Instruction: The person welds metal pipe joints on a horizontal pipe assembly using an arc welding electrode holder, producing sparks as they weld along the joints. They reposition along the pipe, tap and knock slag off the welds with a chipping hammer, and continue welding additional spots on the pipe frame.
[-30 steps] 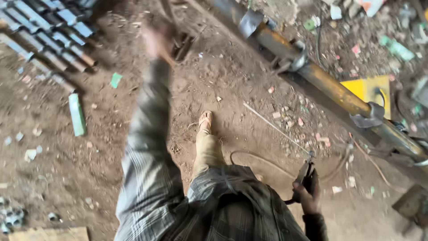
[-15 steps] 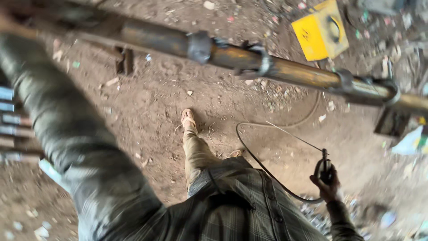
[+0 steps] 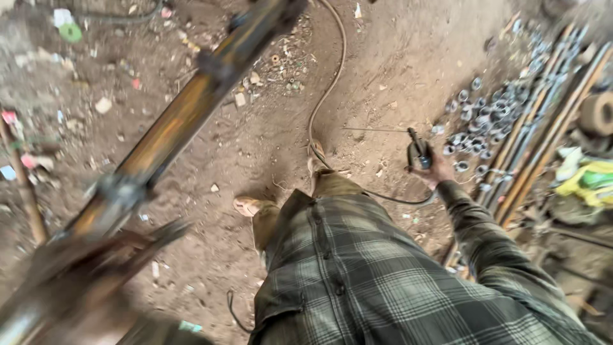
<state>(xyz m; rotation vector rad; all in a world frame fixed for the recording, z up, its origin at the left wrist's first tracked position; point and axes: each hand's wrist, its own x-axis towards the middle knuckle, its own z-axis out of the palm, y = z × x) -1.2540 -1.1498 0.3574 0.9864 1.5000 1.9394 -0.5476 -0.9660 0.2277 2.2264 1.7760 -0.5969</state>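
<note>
My right hand (image 3: 435, 171) grips a black welding electrode holder (image 3: 418, 152), held out over the dirt floor at the right. A thin electrode rod (image 3: 373, 130) sticks out of it to the left. A cable (image 3: 332, 76) runs from the holder past my feet and up across the ground. A long rusty pipe (image 3: 185, 115) with clamps crosses the left side diagonally, blurred at its near end. My left hand does not show. My checked shirt (image 3: 357, 275) fills the bottom.
A heap of small metal rings (image 3: 476, 118) lies just beyond my right hand. Long metal rods (image 3: 552, 105) lie along the right edge beside a yellow-green bundle (image 3: 590, 179). Scraps and litter (image 3: 64, 25) dot the dirt at the left.
The view has swung round: the pipe now runs diagonally at the left. My raised left arm has left the picture. My right hand still holds the holder, now near the rings and rods.
</note>
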